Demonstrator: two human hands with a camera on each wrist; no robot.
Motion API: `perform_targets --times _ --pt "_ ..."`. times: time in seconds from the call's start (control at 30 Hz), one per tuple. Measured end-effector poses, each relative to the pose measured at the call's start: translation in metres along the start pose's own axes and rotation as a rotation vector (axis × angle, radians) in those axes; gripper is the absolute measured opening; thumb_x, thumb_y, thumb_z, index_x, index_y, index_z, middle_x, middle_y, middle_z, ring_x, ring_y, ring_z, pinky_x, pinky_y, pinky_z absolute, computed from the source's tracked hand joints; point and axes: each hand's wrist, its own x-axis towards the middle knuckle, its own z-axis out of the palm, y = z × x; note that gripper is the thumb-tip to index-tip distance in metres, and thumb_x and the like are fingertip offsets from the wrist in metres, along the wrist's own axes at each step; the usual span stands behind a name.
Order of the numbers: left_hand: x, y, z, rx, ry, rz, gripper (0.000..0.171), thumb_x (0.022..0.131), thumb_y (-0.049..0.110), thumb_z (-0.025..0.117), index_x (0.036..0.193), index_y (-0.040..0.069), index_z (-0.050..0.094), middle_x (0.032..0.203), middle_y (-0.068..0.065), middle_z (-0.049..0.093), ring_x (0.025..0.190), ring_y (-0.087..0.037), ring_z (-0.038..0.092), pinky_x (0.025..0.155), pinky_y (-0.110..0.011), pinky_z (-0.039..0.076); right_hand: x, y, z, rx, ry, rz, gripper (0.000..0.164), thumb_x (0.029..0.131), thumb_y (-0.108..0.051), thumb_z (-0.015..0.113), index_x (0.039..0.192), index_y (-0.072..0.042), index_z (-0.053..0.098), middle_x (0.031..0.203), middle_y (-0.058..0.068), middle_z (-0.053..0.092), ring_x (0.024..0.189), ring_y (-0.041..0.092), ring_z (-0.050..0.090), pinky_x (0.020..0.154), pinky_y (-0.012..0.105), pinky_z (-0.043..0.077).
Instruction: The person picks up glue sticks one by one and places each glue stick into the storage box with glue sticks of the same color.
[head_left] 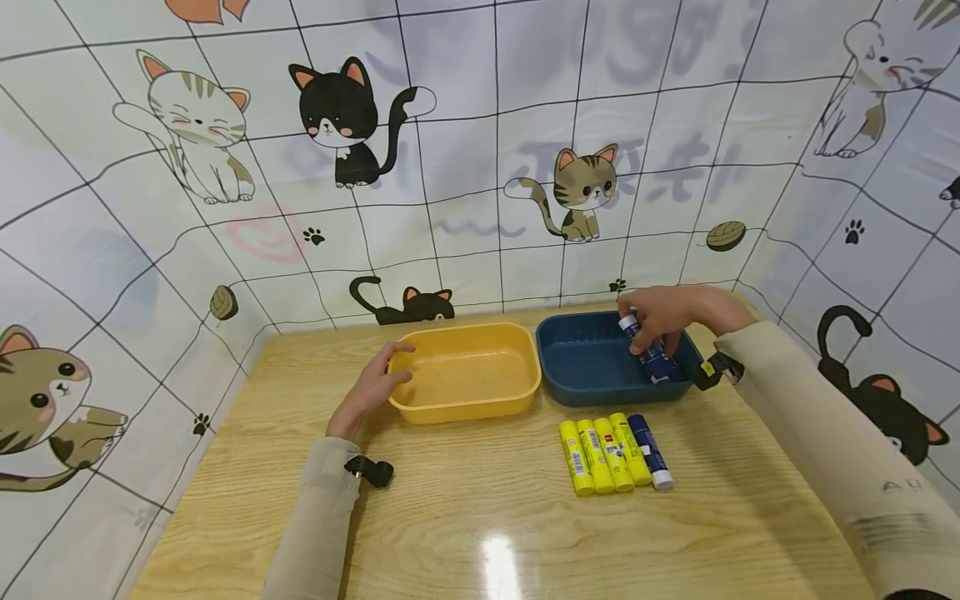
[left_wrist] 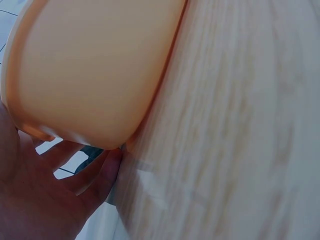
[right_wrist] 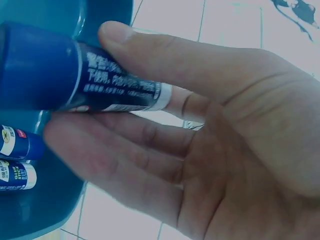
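Observation:
In the head view my right hand (head_left: 660,315) is over the right part of a blue tray (head_left: 577,387), pinching a blue glue stick (right_wrist: 120,82) between thumb and fingers. The stick has a white end and white printed text. Two more blue glue sticks (right_wrist: 17,175) lie in the tray in the right wrist view. My left hand (head_left: 367,387) grips the left end of a yellow tray (head_left: 465,408), with its thumb over the rim and other fingers against the outside wall in the left wrist view. Nothing shows inside the yellow tray.
In front of the blue tray, several yellow glue sticks (head_left: 594,454) lie side by side on the wooden table (head_left: 450,508). A blue glue stick (head_left: 651,450) with a white end lies at their right. A cat-patterned curtain (head_left: 465,167) stands behind and at both sides.

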Motion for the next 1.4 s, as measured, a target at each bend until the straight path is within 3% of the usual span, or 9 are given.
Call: perform_targets --times 0.17,0.53,0.77,0.9,1.03,1.4 --pt "0.01 -0.022 0.003 -0.005 0.021 0.013 0.049 0.101 0.006 0.054 0.149 0.004 0.045 0.166 -0.021 0.031 0.143 -0.041 0.043 0.114 -0.051 0.037 0.013 0.005 -0.006 0.037 -0.005 0.006 0.053 0.097 -0.019 0.072 0.132 0.0 0.037 0.123 0.024 0.063 0.09 0.025 0.069 0.073 0.041 0.063" --pt "0.01 -0.031 0.003 0.002 0.039 0.026 0.048 0.101 0.009 0.055 0.148 0.008 0.047 0.162 -0.02 0.037 0.137 -0.038 0.048 0.109 -0.046 0.042 0.039 0.015 -0.014 0.064 -0.027 0.06 0.05 0.096 -0.018 0.074 0.123 0.002 0.037 0.103 0.018 0.066 0.088 0.025 0.072 0.078 0.041 0.063" --pt "-0.004 0.004 -0.002 -0.034 0.002 -0.017 0.05 0.099 0.002 0.056 0.147 -0.001 0.046 0.161 -0.026 0.036 0.138 -0.045 0.046 0.107 -0.047 0.043 0.053 0.026 -0.009 0.035 -0.009 0.096 0.064 0.094 -0.018 0.076 0.138 0.007 0.037 0.112 0.022 0.063 0.093 0.025 0.072 0.079 0.04 0.063" --pt "-0.005 0.006 -0.001 -0.03 0.0 0.004 0.048 0.099 0.001 0.056 0.146 -0.002 0.046 0.16 -0.028 0.037 0.137 -0.046 0.046 0.107 -0.046 0.043 0.056 0.03 -0.005 0.033 -0.007 0.091 0.07 0.093 -0.013 0.077 0.143 0.011 0.035 0.13 0.032 0.053 0.089 0.026 0.073 0.078 0.039 0.063" --pt "-0.005 0.008 -0.002 -0.028 -0.004 0.021 0.048 0.099 0.0 0.056 0.146 -0.004 0.046 0.16 -0.028 0.036 0.138 -0.048 0.044 0.11 -0.049 0.041 0.057 0.032 -0.002 0.038 -0.002 0.088 0.064 0.092 -0.011 0.076 0.139 0.011 0.038 0.139 0.036 0.043 0.086 0.025 0.073 0.078 0.038 0.062" --pt "-0.005 0.01 -0.001 -0.043 -0.006 -0.001 0.048 0.099 0.0 0.055 0.146 -0.003 0.046 0.161 -0.026 0.037 0.139 -0.046 0.045 0.109 -0.046 0.042 0.06 0.037 0.002 0.068 0.003 0.097 0.041 0.091 -0.005 0.076 0.116 0.004 0.045 0.109 0.021 0.056 0.086 0.024 0.074 0.078 0.039 0.063"
